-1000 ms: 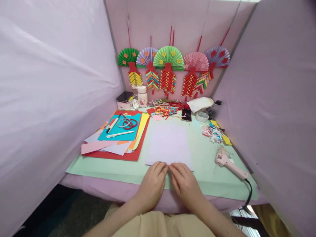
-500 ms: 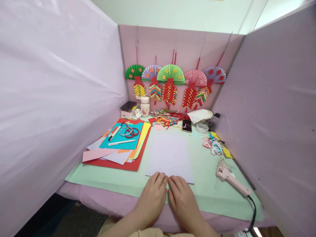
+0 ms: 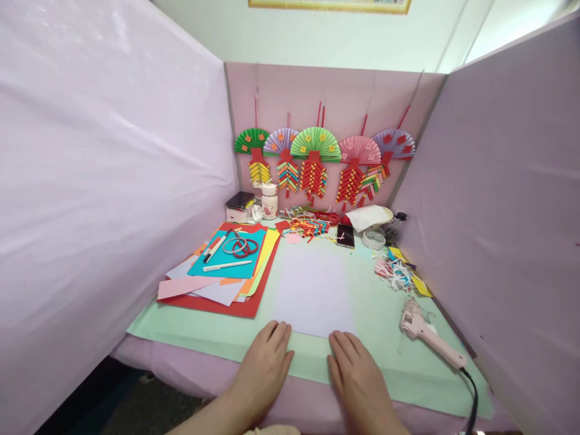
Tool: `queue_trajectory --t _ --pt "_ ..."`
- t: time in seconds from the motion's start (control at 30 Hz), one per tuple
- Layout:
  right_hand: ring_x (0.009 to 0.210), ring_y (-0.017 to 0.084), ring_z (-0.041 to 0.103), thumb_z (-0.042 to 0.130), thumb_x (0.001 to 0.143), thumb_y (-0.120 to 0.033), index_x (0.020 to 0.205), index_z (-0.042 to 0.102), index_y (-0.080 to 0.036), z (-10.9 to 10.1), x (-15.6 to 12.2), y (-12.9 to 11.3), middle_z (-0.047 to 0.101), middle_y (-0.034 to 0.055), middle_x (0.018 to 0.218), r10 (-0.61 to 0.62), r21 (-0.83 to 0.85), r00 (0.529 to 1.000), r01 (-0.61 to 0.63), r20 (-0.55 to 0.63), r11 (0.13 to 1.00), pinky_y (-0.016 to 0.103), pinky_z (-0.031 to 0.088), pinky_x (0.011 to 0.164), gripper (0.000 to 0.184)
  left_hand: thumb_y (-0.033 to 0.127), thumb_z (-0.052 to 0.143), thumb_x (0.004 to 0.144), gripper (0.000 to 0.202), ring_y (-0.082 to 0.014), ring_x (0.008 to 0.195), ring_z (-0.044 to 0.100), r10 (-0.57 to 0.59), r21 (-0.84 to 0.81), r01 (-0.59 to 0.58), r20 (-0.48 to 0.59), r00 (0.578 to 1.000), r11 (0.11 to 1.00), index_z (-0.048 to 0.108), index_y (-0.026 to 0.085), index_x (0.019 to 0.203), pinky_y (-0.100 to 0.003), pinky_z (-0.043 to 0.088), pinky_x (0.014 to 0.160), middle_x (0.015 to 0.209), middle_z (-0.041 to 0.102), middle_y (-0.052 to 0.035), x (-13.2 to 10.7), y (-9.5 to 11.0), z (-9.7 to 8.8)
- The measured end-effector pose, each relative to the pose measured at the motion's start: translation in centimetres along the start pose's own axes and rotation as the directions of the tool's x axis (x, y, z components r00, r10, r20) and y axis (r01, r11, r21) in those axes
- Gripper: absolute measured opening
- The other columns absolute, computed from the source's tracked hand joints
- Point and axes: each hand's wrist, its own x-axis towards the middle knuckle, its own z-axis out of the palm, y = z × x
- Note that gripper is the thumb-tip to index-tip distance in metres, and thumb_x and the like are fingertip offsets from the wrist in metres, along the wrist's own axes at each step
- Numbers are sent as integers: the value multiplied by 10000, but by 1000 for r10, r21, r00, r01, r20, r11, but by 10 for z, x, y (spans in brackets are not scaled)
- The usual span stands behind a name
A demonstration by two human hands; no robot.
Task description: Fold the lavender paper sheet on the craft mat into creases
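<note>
Left hand: the bare left hand (image 3: 265,362) lies palm down at the desk's near edge, fingers stretched out and released, tips at the sheet's near left corner.
Right hand: the bare right hand (image 3: 360,374) matches it, fingers straight and unclenched, tips on the sheet's near edge toward its right corner.
Sheet: a pale lavender rectangular paper sheet (image 3: 313,290) lies flat on the pale green-covered desk (image 3: 371,314), midway between the side edges, reaching toward the near edge.
Stack: large red paper (image 3: 247,307) under mixed coloured sheets, along the desk's left edge; a slim white pen (image 3: 226,266) rests on top.
Glue gun: a pale pink plastic glue gun (image 3: 430,344) by the right edge, its black cord (image 3: 472,393) at the near right corner.
Scraps: shredded multicoloured paper strips (image 3: 396,275), farther up the right edge.
Far edge: a black rectangular phone (image 3: 345,236) beside a round white tape roll (image 3: 374,240).
</note>
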Motion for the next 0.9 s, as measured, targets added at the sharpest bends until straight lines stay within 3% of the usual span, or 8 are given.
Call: queue_trajectory --t 0.3,0.63,0.9 --pt "1058 246 558 408 951 -234 1197 582 -138 -17 -24 37 647 99 1152 -56 -115 998 56 3 992 394 458 927 316 281 463 932 370 -258 1137 545 -60 -5 60 -36 998 998 555 125 1254 -402 464 965 1224 626 -107 -15 -15 -2" --pt "1067 215 553 400 952 -219 1210 571 -183 -18 -29 43 623 80 1176 61 -1 995 -62 84 998 380 473 934 313 202 444 925 308 -202 1094 575 -180 -134 183 31 983 974 578 185 1202 -448 384 1049 1172 648 -64 -7 -11 -21" --pt "1026 210 565 403 952 -209 1160 602 -192 -23 -25 42 632 76 1137 109 64 992 -113 58 992 368 486 883 289 188 448 924 295 -195 1054 588 -148 -168 145 -8 989 975 583 186 1186 -441 405 1029 1129 652 -54 -8 -16 -19"
